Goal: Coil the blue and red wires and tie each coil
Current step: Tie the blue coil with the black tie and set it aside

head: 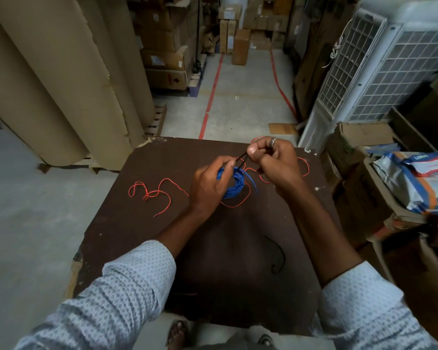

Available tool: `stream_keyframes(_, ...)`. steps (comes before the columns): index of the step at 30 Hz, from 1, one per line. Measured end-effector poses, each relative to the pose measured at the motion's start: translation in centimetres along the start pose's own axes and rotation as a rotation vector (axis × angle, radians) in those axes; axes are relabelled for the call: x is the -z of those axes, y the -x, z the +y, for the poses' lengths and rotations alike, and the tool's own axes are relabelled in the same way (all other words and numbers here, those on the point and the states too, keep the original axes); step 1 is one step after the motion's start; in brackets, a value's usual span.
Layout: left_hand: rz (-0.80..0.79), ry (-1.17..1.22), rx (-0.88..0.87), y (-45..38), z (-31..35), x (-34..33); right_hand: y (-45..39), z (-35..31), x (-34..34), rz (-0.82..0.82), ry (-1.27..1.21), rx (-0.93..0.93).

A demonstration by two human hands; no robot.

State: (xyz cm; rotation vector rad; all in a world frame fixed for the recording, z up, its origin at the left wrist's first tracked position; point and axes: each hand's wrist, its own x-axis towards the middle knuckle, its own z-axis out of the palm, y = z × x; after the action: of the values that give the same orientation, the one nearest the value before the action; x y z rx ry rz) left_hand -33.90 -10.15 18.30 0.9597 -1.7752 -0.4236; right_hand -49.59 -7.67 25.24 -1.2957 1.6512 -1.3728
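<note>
The blue wire (234, 184) is wound into a small coil, held just above the dark brown table (162, 223). My left hand (210, 183) grips the coil on its left side. A thin black tie (241, 159) runs from the coil's top up to my right hand (271, 160), which pinches its far end. The red wire (152, 193) lies loose and uncoiled across the table, curling left of my hands and looping under and right of them.
A second black tie (276, 256) lies curved on the table near me. Tall cardboard rolls (61, 84) stand at the left. Boxes and packets (415, 178) crowd the right side, behind them a white cooler (359, 72).
</note>
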Motion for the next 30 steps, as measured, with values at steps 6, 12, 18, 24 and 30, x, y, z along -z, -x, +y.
stream_keyframes(6, 0.095, 0.05, 0.081, -0.2, 1.1, 0.2, 0.7, 0.8, -0.8, 0.228, -0.002, 0.026)
stream_keyframes(12, 0.14, 0.063, 0.132, 0.6, 1.0, 1.2, 0.3, 0.8, 0.1, 0.265, -0.167, 0.009)
stream_keyframes(18, 0.134, 0.109, 0.146, 1.0, 1.7, 1.1, -0.5, -0.1, 0.3, 0.317, -0.319, -0.053)
stream_keyframes(24, 0.16, 0.216, 0.213, 0.4, 3.0, 1.0, -1.7, -1.3, 0.8, 0.368, -0.576, -0.227)
stream_keyframes(30, -0.055, 0.28, 0.182, 0.9, 3.5, 1.3, -1.3, -1.5, 0.9, 0.288, -0.528, -0.231)
